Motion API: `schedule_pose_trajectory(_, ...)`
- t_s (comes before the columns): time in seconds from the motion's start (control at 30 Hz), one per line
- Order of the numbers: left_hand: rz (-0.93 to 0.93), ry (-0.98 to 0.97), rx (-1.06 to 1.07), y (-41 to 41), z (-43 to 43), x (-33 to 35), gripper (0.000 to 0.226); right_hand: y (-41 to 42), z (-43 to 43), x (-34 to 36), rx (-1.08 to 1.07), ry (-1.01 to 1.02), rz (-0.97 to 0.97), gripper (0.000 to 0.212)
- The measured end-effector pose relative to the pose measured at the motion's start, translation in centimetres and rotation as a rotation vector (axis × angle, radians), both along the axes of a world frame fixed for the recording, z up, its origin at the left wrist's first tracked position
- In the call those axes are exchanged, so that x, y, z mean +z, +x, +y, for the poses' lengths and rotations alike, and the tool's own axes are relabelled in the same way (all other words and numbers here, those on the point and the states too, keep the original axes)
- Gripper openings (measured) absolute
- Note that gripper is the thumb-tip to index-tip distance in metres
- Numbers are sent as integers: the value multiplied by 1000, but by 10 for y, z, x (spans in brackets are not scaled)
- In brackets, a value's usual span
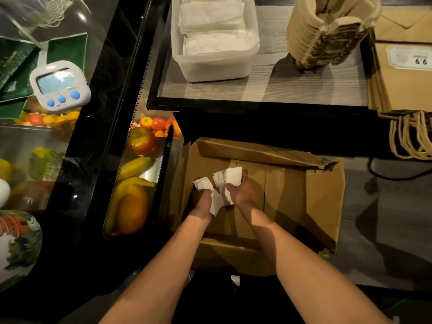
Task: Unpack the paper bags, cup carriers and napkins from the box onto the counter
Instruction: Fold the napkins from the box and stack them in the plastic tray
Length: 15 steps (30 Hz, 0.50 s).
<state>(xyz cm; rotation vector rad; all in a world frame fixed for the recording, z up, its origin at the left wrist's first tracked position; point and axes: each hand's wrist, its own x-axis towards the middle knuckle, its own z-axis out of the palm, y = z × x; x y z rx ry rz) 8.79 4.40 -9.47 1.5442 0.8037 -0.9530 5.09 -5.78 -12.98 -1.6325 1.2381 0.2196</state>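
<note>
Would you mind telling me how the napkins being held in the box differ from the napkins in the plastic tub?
The held napkins are a small, loose, fanned bunch; the tub napkins lie flat in stacks. The held napkins are down in the cardboard box, while the tub napkins sit in a white plastic tub on the counter. Both are white paper.

Fingertips of the left hand (202,203) and right hand (244,195) disappear beneath the napkins (230,177) they clutch. Well beyond the fingers, the paper bags (404,87) run off the right edge, their label (409,57) mostly blurred.
</note>
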Motion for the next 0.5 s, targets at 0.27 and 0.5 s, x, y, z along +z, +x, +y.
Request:
schedule_pose_trajectory(0.27, -10, -30, -82, -2, -1, -5, 30, -4, -14, 6, 152, 16, 11, 55)
schedule_pose_trajectory(0.5, -28, -118, -135, -2, -2, -2, 24, -9, -31, 21, 143, 1, -99, 43)
